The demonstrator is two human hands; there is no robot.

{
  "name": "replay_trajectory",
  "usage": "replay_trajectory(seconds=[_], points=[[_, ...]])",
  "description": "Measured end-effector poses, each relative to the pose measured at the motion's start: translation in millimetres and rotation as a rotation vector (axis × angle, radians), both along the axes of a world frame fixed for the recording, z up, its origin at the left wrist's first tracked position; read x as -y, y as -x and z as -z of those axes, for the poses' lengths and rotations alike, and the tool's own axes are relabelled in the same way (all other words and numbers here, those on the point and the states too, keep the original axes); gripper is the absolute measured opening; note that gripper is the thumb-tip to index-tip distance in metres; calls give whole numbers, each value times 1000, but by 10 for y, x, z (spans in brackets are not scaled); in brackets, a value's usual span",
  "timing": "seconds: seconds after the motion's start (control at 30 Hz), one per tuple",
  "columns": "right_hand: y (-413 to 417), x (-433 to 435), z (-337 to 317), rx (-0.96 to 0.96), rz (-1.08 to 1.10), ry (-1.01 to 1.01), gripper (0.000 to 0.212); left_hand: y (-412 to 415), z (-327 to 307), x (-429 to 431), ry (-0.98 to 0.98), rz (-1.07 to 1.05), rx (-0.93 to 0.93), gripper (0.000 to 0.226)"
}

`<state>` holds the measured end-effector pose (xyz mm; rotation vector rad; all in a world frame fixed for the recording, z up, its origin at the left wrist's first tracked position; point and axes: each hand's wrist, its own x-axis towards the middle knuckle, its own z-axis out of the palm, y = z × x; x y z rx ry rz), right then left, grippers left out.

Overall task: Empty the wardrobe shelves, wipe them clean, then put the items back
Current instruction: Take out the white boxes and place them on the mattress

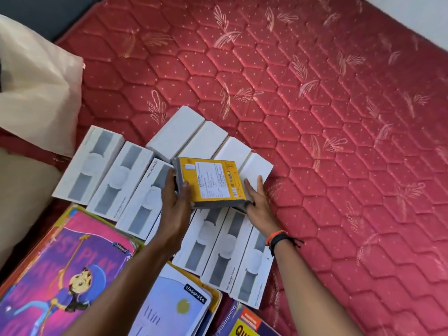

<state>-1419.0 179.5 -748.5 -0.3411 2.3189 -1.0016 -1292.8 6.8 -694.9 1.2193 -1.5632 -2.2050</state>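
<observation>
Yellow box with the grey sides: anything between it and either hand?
Nothing visible. The left hand grips the yellow, grey-sided cardboard box at its left edge; the right hand lies open at its right corner.

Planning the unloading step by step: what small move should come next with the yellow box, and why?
Probably set the yellow box down on the white boxes under it and release: the left hand grips its edge, it sits tilted over them, and the right hand lies flat beside it.
</observation>
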Motion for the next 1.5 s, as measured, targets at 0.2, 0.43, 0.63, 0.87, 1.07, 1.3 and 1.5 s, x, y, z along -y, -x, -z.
replay_trajectory(seconds=[0.2, 0.43, 0.63, 0.87, 1.07, 1.3, 1.5], points=[[42, 26, -132, 104, 714, 296, 32, 157, 92, -189, 46, 69, -13, 60], [-429, 150, -633, 405, 751, 653, 51, 256, -56, -543, 159, 296, -5, 60], [345, -640, -369, 269, 1017, 497, 67, 30, -45, -426, 204, 580, 95, 58], [683, -1033, 136, 200, 849, 177, 47, -279, 218, -368, 287, 557, 142, 64], [359, -914, 359, -19, 539, -132, 49, -457, 341, -512, 405, 675, 150, 55], [-151, -703, 101, -59, 566, -312, 71, -675, 208, -409, 531, 818, 206, 60], [-1224, -559, -518, 45, 308, -361, 79, -1302, -293, -477, 513, 899, 352, 63]])
